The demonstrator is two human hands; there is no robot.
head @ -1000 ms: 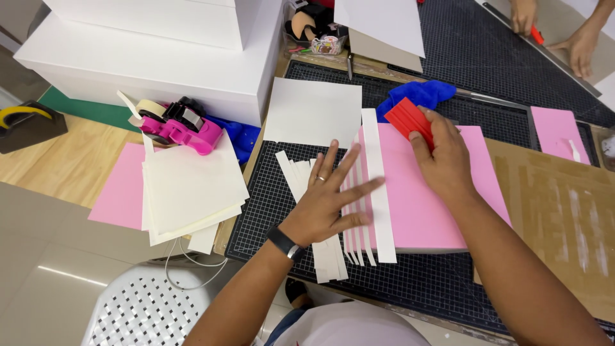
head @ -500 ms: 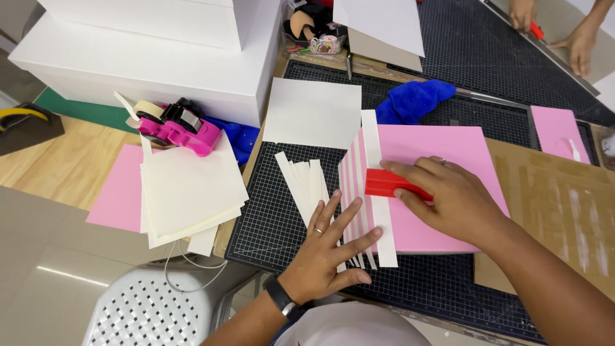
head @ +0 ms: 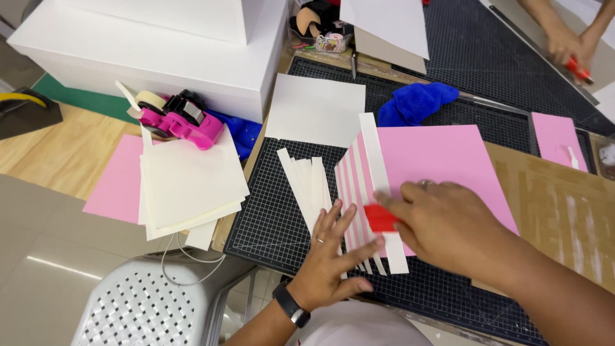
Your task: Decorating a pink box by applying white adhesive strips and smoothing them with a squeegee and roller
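Nearest the camera: a white perforated stool seat (head: 138, 307), and a wristband (head: 291, 305) on the left forearm. I read the left hand (head: 330, 259) as flat, fingers spread, palm down on the cutting mat (head: 269, 205), fingertips pinning the lower ends of the white strips (head: 359, 192) laid on the pink sheet (head: 442, 166). It grips nothing; it only presses.

The right hand (head: 448, 224) is closed loosely round a red scraper (head: 380, 218), held edge-down on the widest white strip (head: 382, 186), near its lower end. The pink sheet lies on the mat directly ahead, tilted a little, its left margin already striped.

Progress, as I judge it: several narrow strips lie side by side along the left edge, the wide one the outermost. Most of the pink face to the right is bare. A loose bundle of spare strips (head: 306, 182) waits on the mat just left of the sheet, so plenty appears left to lay, if the whole face is to be covered.

Further left: a stack of cream cards (head: 189, 182) over a pink card (head: 115, 186), a pink tape dispenser (head: 176, 118), a large white box (head: 147, 51). Beyond: a white sheet (head: 317, 109), a blue cloth (head: 416, 102). Far right corner, another person's hands (head: 567, 45) work with a red tool.
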